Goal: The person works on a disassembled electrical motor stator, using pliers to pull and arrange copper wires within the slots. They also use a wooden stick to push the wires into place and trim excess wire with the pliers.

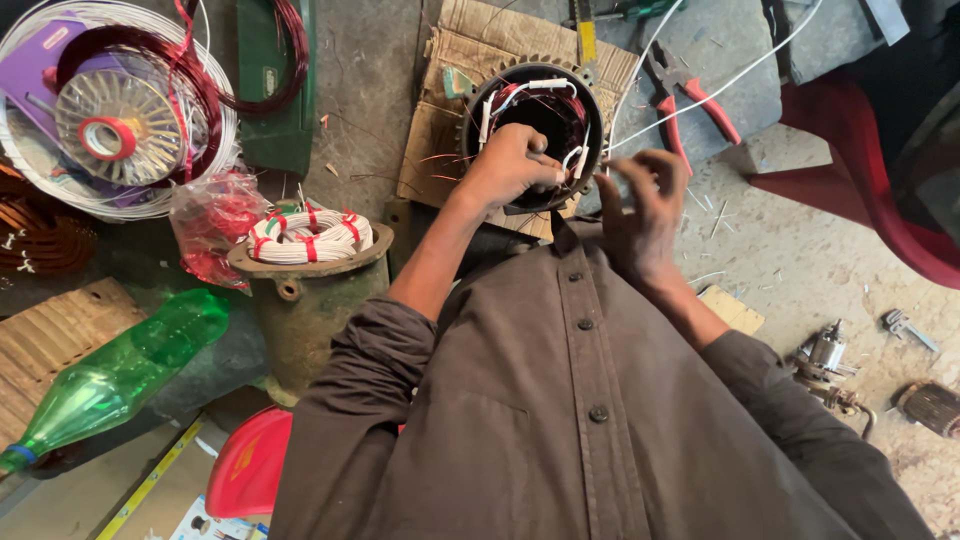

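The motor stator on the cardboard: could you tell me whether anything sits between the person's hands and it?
Nothing visible does. The left hand already rests on the stator rim, and the right hand hovers just beside it, fingers spread.

Two hands show, the left hand [510, 165] and the right hand [640, 215]. There are two motor housings: a black one [500, 95] and a green one [310, 300] topped with one white wire coil [310, 235]. One pair of red pliers [690, 100], one green plastic bottle [115, 380], one red plastic bag [210, 225], one wire spool [115, 110].
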